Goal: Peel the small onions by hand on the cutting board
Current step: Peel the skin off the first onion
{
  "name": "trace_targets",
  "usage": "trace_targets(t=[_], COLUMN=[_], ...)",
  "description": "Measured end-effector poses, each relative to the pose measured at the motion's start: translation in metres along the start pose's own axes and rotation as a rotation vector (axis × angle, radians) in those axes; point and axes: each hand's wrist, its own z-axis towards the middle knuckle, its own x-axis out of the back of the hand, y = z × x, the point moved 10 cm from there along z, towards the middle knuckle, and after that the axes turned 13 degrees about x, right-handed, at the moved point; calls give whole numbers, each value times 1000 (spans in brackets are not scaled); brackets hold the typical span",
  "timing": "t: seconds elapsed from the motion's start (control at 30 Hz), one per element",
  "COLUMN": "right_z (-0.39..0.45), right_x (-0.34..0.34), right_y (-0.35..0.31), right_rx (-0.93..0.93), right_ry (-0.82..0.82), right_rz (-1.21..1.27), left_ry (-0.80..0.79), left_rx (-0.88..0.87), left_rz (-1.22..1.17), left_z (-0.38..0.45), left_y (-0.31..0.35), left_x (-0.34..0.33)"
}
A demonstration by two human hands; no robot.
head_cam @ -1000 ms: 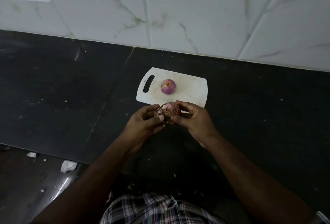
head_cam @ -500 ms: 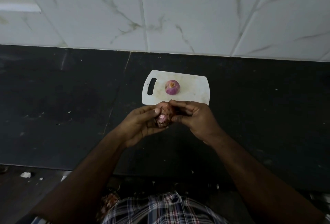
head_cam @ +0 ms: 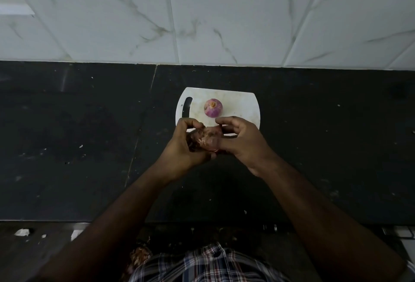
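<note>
**Peeling the Second Onion Over a Dark Counter**

Working a small onion (head_cam: 206,139) between both hands, I am holding it just above the near edge of the white cutting board (head_cam: 244,104), not resting on it. My left hand (head_cam: 184,149) is cupping the bulb from the left with fingers curled round it, while my right hand (head_cam: 240,140) is pinching it, thumb lying across its near face. Dry brown skin is showing on the part I can see between my fingers; how much has come away underneath I cannot tell.

A peeled onion (head_cam: 213,107), purple and glossy, is sitting on the board's middle, just beyond my fingertips. The board is lying on a black countertop (head_cam: 89,147) against a white marble-patterned tile wall (head_cam: 224,23).

As I see it, the risk is in the grip: a slick layer could be sliding under my thumb, and the bulb could be popping out onto the counter or off its near edge. Pulling too hard could also be tearing good flesh away with the skin. Loose scraps are already dotting the counter, and more may scatter there.
</note>
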Motion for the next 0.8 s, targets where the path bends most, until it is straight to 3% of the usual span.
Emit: trace_targets(t=[0.07, 0.2, 0.3, 0.37, 0.47, 0.63, 0.8], right_z=[-1, 0, -2, -3, -3, -4, -7], right_x=[4, 3, -3, 2, 19, 24, 31], right_y=[-12, -21, -18, -18, -19, -31, -34], right_rx=[94, 172, 150, 122, 106, 176, 221], right_ry=[-10, -128, -210, -147, 43, 154, 275], right_rz=[-56, -37, 20, 37, -160, -394, -464], left_ry=[-31, -236, -208, -113, -47, 33, 103], left_rx=[39, 307, 307, 284, 248, 189, 145], left_rz=[8, -363, -437, -476, -486, -405, -342], left_z=[3, 0, 0, 2, 2, 2, 2], left_y=[-1, -22, -20, -20, -21, -17, -15], left_x=[4, 3, 4, 8, 9, 6, 8])
